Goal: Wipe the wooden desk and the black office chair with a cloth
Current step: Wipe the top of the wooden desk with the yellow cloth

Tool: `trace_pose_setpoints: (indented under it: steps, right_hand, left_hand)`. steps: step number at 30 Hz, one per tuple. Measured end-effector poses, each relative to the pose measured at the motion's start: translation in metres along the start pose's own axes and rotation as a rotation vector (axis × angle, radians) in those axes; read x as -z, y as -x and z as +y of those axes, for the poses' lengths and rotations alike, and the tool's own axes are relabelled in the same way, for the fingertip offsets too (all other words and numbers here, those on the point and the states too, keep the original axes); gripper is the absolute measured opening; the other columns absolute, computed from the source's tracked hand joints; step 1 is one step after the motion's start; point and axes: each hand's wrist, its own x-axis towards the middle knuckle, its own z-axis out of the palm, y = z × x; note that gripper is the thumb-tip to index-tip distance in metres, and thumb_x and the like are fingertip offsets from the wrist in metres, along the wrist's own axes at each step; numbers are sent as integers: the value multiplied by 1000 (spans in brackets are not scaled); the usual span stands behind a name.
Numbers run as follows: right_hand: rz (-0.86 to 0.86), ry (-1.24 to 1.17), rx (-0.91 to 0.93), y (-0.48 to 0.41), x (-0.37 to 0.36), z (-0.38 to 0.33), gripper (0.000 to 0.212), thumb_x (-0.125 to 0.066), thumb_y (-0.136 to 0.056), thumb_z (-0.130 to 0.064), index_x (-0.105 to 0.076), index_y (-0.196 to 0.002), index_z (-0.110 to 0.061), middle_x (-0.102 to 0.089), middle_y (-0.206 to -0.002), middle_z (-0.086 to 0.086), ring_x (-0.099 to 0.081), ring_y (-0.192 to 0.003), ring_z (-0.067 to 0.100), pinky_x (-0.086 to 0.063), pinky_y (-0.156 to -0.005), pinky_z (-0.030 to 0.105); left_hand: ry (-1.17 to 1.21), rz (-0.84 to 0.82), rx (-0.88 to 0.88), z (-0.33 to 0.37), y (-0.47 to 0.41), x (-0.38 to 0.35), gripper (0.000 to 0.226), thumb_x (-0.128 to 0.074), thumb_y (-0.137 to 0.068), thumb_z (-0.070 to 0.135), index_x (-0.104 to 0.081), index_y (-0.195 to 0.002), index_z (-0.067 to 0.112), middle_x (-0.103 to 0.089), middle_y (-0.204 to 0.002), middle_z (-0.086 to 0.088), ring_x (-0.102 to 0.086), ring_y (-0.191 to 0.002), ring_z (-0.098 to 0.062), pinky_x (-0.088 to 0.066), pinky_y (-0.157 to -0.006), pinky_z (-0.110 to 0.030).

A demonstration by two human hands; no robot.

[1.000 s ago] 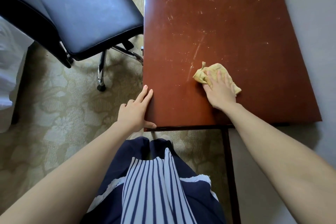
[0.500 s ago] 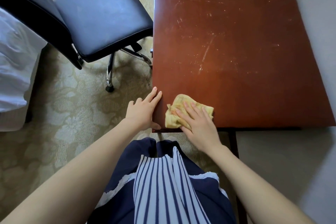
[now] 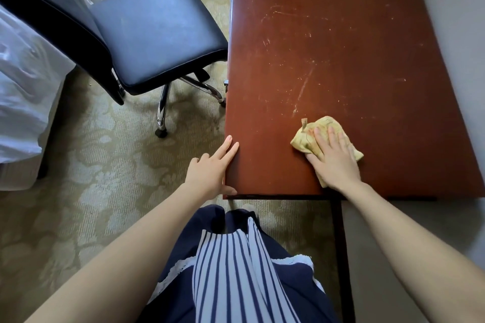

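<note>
The yellow cloth (image 3: 309, 136) lay crumpled on the wooden desk (image 3: 341, 47), near the desk's near edge and toward its right side. The right hand (image 3: 334, 160) lay flat on top of it, fingers (image 3: 331, 136) straight and slightly spread, pressing the cloth against the wood. Part of the cloth showed to the left of the fingers and a smaller corner stuck out to the right of the hand; a strip also showed below the thumb side.

The desk top was reddish-brown and marked with many pale scratches, the longest one running just beyond the cloth. A dark desk leg (image 3: 339, 257) dropped from the near edge, below the right wrist.

The left hand (image 3: 210, 173) rested at the desk's near-left corner, holding nothing. Two of its fingers lay straight along the left edge, the others were loosely bent, and the thumb touched the near edge at the corner.

To the left of the desk stood the black office chair (image 3: 157, 31), its padded seat close to the desk's left edge and its backrest farther left. Its chrome base and one caster (image 3: 160, 132) showed under the seat. The chair was well apart from both hands.

The floor was a beige patterned carpet (image 3: 91, 165). White bedding (image 3: 23, 86) filled the far-left side of the view. At the near bottom hung the person's navy and white striped garment (image 3: 231, 275).
</note>
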Motion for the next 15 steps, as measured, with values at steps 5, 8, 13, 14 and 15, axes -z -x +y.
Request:
trace_pose_setpoints:
  steps: [5, 8, 13, 14, 15]
  right_hand:
    - [-28, -77, 4, -22, 2, -54, 65, -32, -94, -58, -5, -150, -39, 8, -159, -1, 11, -146, 25, 4, -116, 47]
    - [-36, -75, 145, -17, -4, -85, 62, -33, -95, -56, -9, -149, -40, 4, -160, -2, 9, -146, 24, 4, -115, 47]
    - [31, -68, 287, 20, -30, -109, 58, -34, -96, -53, -13, -148, -43, -1, -159, -6, 5, -146, 18, 9, -115, 42]
    - [44, -66, 307, 30, -36, -108, 57, -34, -96, -52, -13, -148, -43, -2, -159, -7, 5, -146, 17, 10, -115, 41]
    - [54, -67, 325, 40, -42, -105, 57, -35, -96, -51, -13, -148, -44, -3, -159, -8, 5, -146, 15, 11, -114, 39]
  left_hand:
    - [14, 22, -1, -1, 2, -2, 111, -67, -76, 59, 11, -150, 32, 20, -157, 12, -47, -117, -26, -39, -93, -34]
    - [20, 45, -1, -2, 4, -5, 110, -67, -76, 59, 9, -151, 31, 17, -158, 11, -44, -121, -25, -38, -95, -35]
    - [83, 118, 18, -6, 11, -20, 104, -62, -79, 60, 7, -151, 29, 3, -160, 11, -38, -130, -24, -36, -101, -36]
    - [105, 118, 26, -7, 11, -23, 102, -61, -80, 59, 7, -151, 29, 0, -160, 11, -32, -135, -25, -34, -104, -38]
    - [118, 117, 34, -7, 12, -26, 101, -60, -81, 59, 6, -151, 29, 0, -160, 11, -26, -140, -25, -32, -106, -39]
